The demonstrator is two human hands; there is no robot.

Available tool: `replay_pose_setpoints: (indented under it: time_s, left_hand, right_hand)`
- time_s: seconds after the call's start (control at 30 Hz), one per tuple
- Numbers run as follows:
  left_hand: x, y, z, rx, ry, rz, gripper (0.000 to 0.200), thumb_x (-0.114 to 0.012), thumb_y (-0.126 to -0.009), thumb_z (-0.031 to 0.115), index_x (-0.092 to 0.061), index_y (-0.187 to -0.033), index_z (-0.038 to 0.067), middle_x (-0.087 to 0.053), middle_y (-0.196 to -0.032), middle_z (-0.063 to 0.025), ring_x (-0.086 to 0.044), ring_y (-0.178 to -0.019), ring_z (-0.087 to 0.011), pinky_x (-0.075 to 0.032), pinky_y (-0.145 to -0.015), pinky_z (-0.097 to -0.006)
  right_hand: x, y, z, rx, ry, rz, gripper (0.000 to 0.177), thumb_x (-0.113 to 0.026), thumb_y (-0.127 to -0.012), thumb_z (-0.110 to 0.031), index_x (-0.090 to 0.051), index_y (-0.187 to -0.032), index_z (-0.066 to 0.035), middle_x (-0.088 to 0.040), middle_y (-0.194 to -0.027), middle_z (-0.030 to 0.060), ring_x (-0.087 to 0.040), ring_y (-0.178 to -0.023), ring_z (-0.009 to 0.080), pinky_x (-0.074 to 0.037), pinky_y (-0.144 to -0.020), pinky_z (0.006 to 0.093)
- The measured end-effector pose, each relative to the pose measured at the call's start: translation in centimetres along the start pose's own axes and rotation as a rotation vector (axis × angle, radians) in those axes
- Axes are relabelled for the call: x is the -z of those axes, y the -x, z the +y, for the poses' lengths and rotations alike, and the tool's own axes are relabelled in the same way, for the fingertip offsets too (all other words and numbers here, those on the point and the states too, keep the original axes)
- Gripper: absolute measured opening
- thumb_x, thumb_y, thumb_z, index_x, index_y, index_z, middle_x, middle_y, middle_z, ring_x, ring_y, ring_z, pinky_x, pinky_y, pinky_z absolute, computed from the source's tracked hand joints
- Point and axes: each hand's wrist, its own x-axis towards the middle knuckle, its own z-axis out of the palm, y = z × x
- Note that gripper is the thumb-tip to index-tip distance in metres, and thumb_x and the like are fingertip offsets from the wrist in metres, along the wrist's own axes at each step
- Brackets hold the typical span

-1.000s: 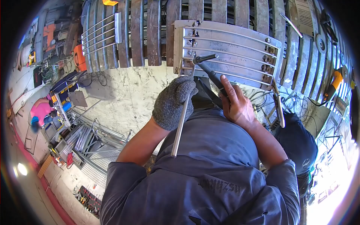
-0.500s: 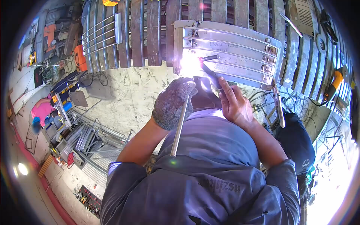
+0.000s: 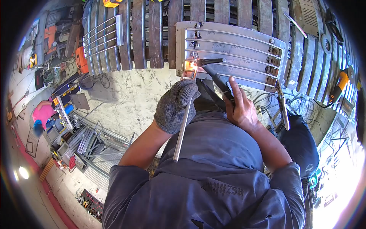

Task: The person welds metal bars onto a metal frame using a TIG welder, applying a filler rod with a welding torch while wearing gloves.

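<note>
My left hand (image 3: 177, 105), in a grey knitted glove, is closed around a thin metal rod (image 3: 182, 133). The rod slants down toward my belly, while above the glove it points at the glowing corner of the workpiece. My bare right hand (image 3: 242, 108) wraps round the handle of a black TIG welding torch (image 3: 215, 74), its index finger lying along it. The torch head is beside an orange glowing spot (image 3: 190, 65) on the workpiece's near left corner. That workpiece is a row of thin parallel bars on a flat metal plate (image 3: 232, 47) with handwriting; several small dark pieces sit near the bar ends.
A slatted metal bench (image 3: 156, 38) supports the plate. Another barred frame (image 3: 105, 36) lies at the left. A clamp (image 3: 282, 105) grips the plate's right corner, and an angle grinder (image 3: 340, 86) lies farther right. A person in pink (image 3: 44, 113) is at far left.
The blinding white arc has gone out, leaving an orange glow and a small flame-like light. The torch head has shifted slightly left; the rod hand has barely moved.
</note>
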Motion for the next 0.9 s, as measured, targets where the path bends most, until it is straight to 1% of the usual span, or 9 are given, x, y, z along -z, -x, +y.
replay_pose_setpoints:
  time_s: [0.13, 0.23, 0.33, 0.43, 0.53, 0.63, 0.73, 0.83, 0.9]
  left_hand:
    - [-0.1, 0.0, -0.1, -0.011, 0.0, 0.014, 0.047, -0.073, -0.083, -0.006, -0.067, -0.128, 0.006, -0.07, -0.128, -0.0182, -0.075, -0.114, -0.0389, -0.064, -0.099, -0.0455]
    - [-0.1, -0.2, -0.1, -0.053, -0.093, 0.035, 0.031, -0.081, -0.089, -0.002, -0.069, -0.116, 0.007, -0.075, -0.115, -0.0175, -0.076, -0.108, -0.04, -0.064, -0.092, -0.0469]
    - [0.1, -0.3, 0.0, -0.059, -0.093, 0.04, 0.034, -0.082, -0.089, -0.002, -0.068, -0.118, 0.007, -0.075, -0.118, -0.0176, -0.076, -0.109, -0.0395, -0.064, -0.093, -0.0462]
    - [0.1, 0.3, 0.1, 0.006, -0.012, 0.003, 0.038, -0.083, -0.088, -0.004, -0.067, -0.121, 0.008, -0.075, -0.122, -0.0181, -0.076, -0.11, -0.039, -0.064, -0.093, -0.0451]
    - [0.1, 0.6, -0.4, -0.067, 0.028, 0.023, 0.05, -0.073, -0.084, -0.01, -0.066, -0.131, 0.008, -0.069, -0.134, -0.0175, -0.075, -0.116, -0.0392, -0.065, -0.098, -0.0446]
    - [0.5, 0.9, -0.2, -0.047, 0.062, 0.028, 0.05, -0.075, -0.084, -0.008, -0.066, -0.131, 0.007, -0.069, -0.135, -0.0183, -0.075, -0.117, -0.04, -0.065, -0.098, -0.0455]
    - [1.3, 0.7, 0.6, -0.068, 0.058, 0.06, 0.046, -0.078, -0.086, -0.01, -0.068, -0.126, 0.009, -0.074, -0.13, -0.019, -0.078, -0.111, -0.037, -0.066, -0.091, -0.0422]
    - [1.9, 1.6, 0.2, -0.082, 0.058, 0.011, 0.05, -0.078, -0.083, -0.006, -0.067, -0.13, 0.008, -0.069, -0.135, -0.0194, -0.074, -0.119, -0.0397, -0.066, -0.095, -0.0475]
    - [2.3, 2.2, -0.1, -0.067, 0.071, 0.037, 0.05, -0.079, -0.082, -0.007, -0.067, -0.128, 0.009, -0.07, -0.134, -0.019, -0.076, -0.116, -0.0385, -0.067, -0.092, -0.0458]
  right_hand:
    - [0.4, 0.6, 0.3, 0.034, 0.044, 0.054, 0.087, -0.077, -0.099, -0.006, -0.029, -0.171, 0.001, -0.068, -0.138, 0.0344, -0.077, -0.107, 0.0492, -0.066, -0.082, 0.0519]
    - [0.9, 0.8, 0.4, -0.002, 0.029, 0.028, 0.087, -0.077, -0.099, -0.005, -0.028, -0.172, 0.0, -0.068, -0.14, 0.0344, -0.077, -0.109, 0.05, -0.066, -0.083, 0.0518]
    - [0.6, 0.4, 0.4, 0.087, 0.031, 0.152, 0.088, -0.076, -0.097, -0.006, -0.031, -0.173, -0.004, -0.068, -0.099, 0.0226, -0.07, -0.072, 0.0411, -0.061, -0.063, 0.0517]
    - [0.7, 0.3, 0.2, 0.086, 0.032, 0.159, 0.088, -0.076, -0.097, -0.006, -0.031, -0.173, -0.004, -0.067, -0.1, 0.0228, -0.07, -0.073, 0.041, -0.062, -0.063, 0.0516]
    - [0.9, 0.3, 0.0, 0.052, 0.035, 0.122, 0.087, -0.077, -0.097, -0.006, -0.032, -0.172, -0.005, -0.068, -0.1, 0.0231, -0.071, -0.074, 0.0413, -0.061, -0.063, 0.0521]
    - [0.9, 0.1, 0.0, 0.066, 0.033, 0.112, 0.087, -0.077, -0.097, -0.006, -0.033, -0.172, -0.006, -0.069, -0.102, 0.0236, -0.072, -0.075, 0.0415, -0.062, -0.063, 0.0522]
    - [0.6, 0.1, 0.2, 0.093, 0.011, 0.157, 0.087, -0.077, -0.096, -0.005, -0.035, -0.172, -0.007, -0.07, -0.103, 0.0241, -0.073, -0.076, 0.0416, -0.062, -0.065, 0.052]
    - [1.1, 0.4, 0.0, 0.038, 0.024, 0.135, 0.085, -0.078, -0.096, -0.004, -0.038, -0.171, -0.007, -0.071, -0.104, 0.0242, -0.074, -0.077, 0.0415, -0.063, -0.066, 0.0514]
    - [1.3, 0.4, 0.2, 0.047, 0.027, 0.147, 0.085, -0.078, -0.095, -0.004, -0.039, -0.17, -0.007, -0.072, -0.107, 0.0251, -0.075, -0.079, 0.0418, -0.063, -0.067, 0.051]
